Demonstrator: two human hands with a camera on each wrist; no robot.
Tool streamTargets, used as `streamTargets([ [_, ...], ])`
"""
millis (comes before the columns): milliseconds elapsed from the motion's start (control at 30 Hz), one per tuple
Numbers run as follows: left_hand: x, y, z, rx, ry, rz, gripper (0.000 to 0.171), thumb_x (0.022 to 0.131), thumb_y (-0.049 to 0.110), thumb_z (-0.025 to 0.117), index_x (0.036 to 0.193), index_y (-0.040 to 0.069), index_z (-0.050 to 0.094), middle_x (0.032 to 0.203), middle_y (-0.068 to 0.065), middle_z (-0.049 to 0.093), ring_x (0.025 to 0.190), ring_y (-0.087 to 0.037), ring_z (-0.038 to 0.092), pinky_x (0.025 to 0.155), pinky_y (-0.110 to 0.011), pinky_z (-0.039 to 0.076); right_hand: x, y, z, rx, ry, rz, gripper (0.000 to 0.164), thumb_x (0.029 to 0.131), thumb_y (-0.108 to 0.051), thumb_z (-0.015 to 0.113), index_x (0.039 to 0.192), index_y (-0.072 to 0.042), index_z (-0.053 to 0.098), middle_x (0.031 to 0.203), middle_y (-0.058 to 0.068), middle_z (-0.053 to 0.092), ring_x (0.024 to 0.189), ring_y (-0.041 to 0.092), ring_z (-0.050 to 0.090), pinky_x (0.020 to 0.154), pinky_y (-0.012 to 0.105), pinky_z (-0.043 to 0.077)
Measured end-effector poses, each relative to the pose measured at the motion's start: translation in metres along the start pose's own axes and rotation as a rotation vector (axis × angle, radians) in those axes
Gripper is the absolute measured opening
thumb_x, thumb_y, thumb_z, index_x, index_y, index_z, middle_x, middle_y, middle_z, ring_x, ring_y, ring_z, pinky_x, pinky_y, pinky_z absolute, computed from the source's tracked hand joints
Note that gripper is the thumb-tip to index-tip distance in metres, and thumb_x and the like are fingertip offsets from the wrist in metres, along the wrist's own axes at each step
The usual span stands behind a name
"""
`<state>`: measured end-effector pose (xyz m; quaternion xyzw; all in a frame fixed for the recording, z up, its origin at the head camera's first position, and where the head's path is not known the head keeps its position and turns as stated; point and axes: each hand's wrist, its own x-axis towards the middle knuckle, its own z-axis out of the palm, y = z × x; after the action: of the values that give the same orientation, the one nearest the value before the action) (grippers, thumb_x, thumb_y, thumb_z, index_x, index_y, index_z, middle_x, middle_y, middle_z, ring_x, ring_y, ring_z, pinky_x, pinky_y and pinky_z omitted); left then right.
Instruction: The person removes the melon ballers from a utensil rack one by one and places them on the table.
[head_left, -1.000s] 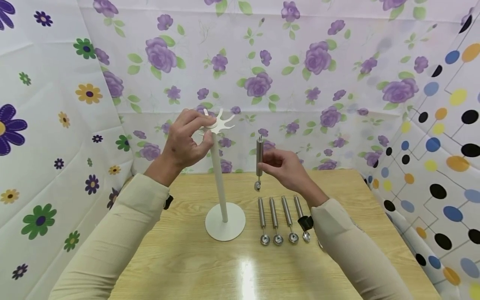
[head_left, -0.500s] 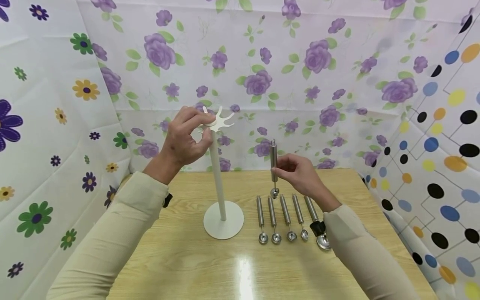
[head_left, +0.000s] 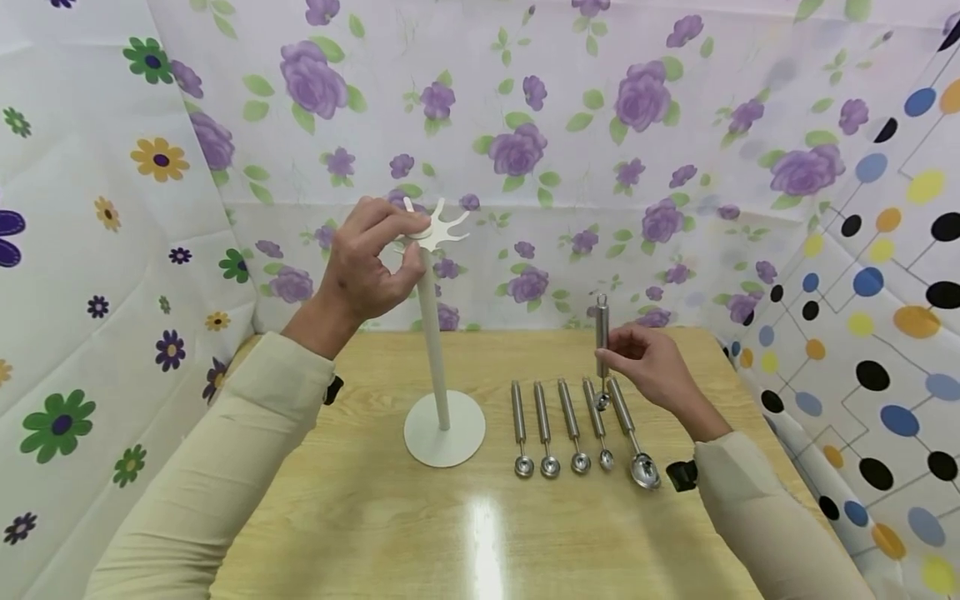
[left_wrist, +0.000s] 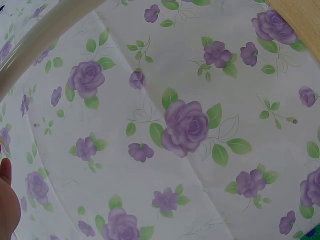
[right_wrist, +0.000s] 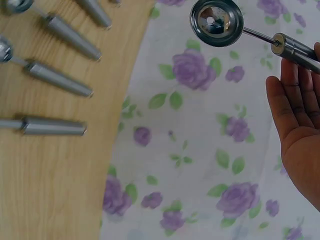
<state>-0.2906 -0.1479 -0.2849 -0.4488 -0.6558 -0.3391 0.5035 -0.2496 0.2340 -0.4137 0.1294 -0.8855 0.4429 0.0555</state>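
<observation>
My left hand (head_left: pixel 367 262) pinches the top of a white stand (head_left: pixel 433 333) between thumb and fingers, right at its crown of curved hooks. The stand is upright on a round base. My right hand (head_left: pixel 651 365) holds a steel melon baller (head_left: pixel 602 325) by its handle, upright with the scoop down, above the right part of the row. In the right wrist view the scoop (right_wrist: pixel 201 30) shows a small hole in its middle. Below, several steel melon ballers (head_left: pixel 545 417) lie side by side, with a larger scoop (head_left: pixel 643 471) at the right end.
The wooden table (head_left: pixel 360 517) ends at a floral cloth (head_left: pixel 517 75) behind. Patterned cloths (head_left: pixel 911 358) hang at both sides. The stand's pole (left_wrist: pixel 35 42) crosses a corner of the left wrist view.
My right hand has moved right and lower with the melon baller, from beside the stand to over the row's right end. The left hand keeps its grip on the stand's top.
</observation>
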Motion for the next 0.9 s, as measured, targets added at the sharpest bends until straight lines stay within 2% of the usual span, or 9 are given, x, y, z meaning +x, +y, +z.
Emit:
streamTargets([
  [200,0.002,-0.001,0.0,-0.006,0.007,0.008,0.026,0.082,0.006,0.053,0.094,-0.004,0.074,0.083,-0.019,0.065,0.069,-0.037,0.052,0.066,-0.044,0.038,-0.013,0.027,-0.015,-0.037,0.03,0.057,0.031,0.096,-0.03,0.069,0.109,-0.003,0.067,0.1,0.012,0.068,0.084,0.02,0.064,0.069,0.025,0.051],
  [467,0.001,-0.001,0.001,-0.01,0.006,0.005,0.026,0.082,0.006,0.054,0.094,-0.004,0.074,0.083,-0.018,0.065,0.069,-0.037,0.053,0.066,-0.045,0.037,-0.028,0.059,-0.02,-0.07,0.072,0.097,0.033,0.096,-0.029,0.069,0.111,0.0,0.067,0.099,0.014,0.069,0.08,0.012,0.063,0.067,0.024,0.051],
  [700,0.0,-0.002,0.0,-0.006,0.003,0.0,0.026,0.082,0.006,0.054,0.094,-0.004,0.074,0.084,-0.019,0.065,0.07,-0.037,0.053,0.066,-0.045,0.038,-0.036,0.082,-0.023,-0.103,0.082,0.135,0.036,0.096,-0.031,0.068,0.112,0.002,0.068,0.099,0.015,0.069,0.081,0.017,0.063,0.066,0.024,0.051],
  [900,0.0,-0.001,0.0,-0.001,-0.004,-0.003,0.026,0.082,0.006,0.053,0.095,-0.004,0.074,0.084,-0.019,0.065,0.07,-0.037,0.052,0.066,-0.045,0.039,-0.042,0.106,-0.022,-0.123,0.076,0.179,0.038,0.096,-0.032,0.068,0.113,0.003,0.067,0.1,0.015,0.069,0.082,0.015,0.062,0.067,0.024,0.05],
])
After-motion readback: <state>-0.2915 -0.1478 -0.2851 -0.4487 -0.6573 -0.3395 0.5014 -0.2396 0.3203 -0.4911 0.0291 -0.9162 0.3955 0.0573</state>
